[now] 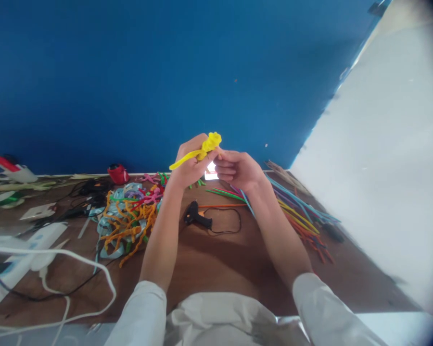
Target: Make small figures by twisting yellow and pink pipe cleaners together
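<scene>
Blue wall [166, 72] behind a yellow pipe-cleaner piece [211, 142] held up above a brown tabletop [216, 262]

Bunched into tight coils at one end, the yellow pipe-cleaner piece sits at the top of the left hand [191, 166], which pinches it between thumb and fingers. Its coiled head rises past the fingertips, and a longer tail slants down across that hand toward the left. The right hand [240, 170] meets the left just below the coils, thumb and forefinger pressed together, other fingers curled in; whether it grips part of the piece I cannot tell.

Below the hands, between the forearms, lies a black glue gun [198, 218] with its cord looped to the right. Beside the left forearm is a tangled heap of bent pipe cleaners [130, 226], mostly orange; under and past the right forearm, straight pipe cleaners [299, 216] fan out in several colours. Farther left rests a white power strip [50, 238].
</scene>
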### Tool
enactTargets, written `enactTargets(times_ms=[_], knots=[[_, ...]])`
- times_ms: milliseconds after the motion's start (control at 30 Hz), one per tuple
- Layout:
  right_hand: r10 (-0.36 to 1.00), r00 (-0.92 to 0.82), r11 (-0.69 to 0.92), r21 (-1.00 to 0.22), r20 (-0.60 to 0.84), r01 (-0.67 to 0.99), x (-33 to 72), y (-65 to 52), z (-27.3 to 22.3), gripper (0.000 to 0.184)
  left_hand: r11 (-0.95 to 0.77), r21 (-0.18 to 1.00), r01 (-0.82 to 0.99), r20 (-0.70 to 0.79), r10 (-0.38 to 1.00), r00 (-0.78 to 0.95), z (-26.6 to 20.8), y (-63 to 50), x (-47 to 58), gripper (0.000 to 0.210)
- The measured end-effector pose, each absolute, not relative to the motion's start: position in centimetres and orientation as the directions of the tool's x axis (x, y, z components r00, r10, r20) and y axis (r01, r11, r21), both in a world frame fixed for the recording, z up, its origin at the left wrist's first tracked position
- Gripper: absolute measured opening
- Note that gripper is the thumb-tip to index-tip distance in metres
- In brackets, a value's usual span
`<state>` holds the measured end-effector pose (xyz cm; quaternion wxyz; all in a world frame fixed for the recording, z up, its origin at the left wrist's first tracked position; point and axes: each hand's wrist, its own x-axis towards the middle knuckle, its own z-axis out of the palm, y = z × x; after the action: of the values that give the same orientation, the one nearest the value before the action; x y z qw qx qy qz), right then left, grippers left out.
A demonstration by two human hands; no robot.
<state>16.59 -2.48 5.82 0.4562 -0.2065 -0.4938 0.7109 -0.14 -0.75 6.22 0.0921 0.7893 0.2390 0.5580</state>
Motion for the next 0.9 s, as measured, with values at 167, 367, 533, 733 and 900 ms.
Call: enactTargets(times_ms=[167,367,533,733,900], knots=[[0.872,-0.402,0.083,-0.895,0.278,-0.438,16.7,-2.2,5.7,0.029,-0.829,0.518,0.210,0.811,0.554,0.190,6.0,-0.7,0.5,0.017],[0.709,-0.059,0.705,-0.704,0.703,0.087,17.2,-2.6,6.0,0.027,-0.705,0.709,-0.018,0.704,0.709,-0.038,6.0,-1.5,2.6,0.020],[0.354,-0.188,0.786,-0.183,0.916,0.590,18.0,-2.3,5.6,0.016,-0.503,0.824,-0.261,0.516,0.856,-0.021,5.9,-1.1,3.1,0.028],[0.229,-0.255,0.603,0.069,0.939,0.795,18.1,-1.6,4.8,0.021,-0.449,0.851,-0.274,0.482,0.874,0.066,5.7,-0.7,2.8,0.023],[0.294,-0.129,0.638,-0.094,0.947,0.765,17.5,-1.6,4.7,0.027,-0.520,0.830,-0.201,0.549,0.826,0.132,5.7,-0.8,2.7,0.020]])
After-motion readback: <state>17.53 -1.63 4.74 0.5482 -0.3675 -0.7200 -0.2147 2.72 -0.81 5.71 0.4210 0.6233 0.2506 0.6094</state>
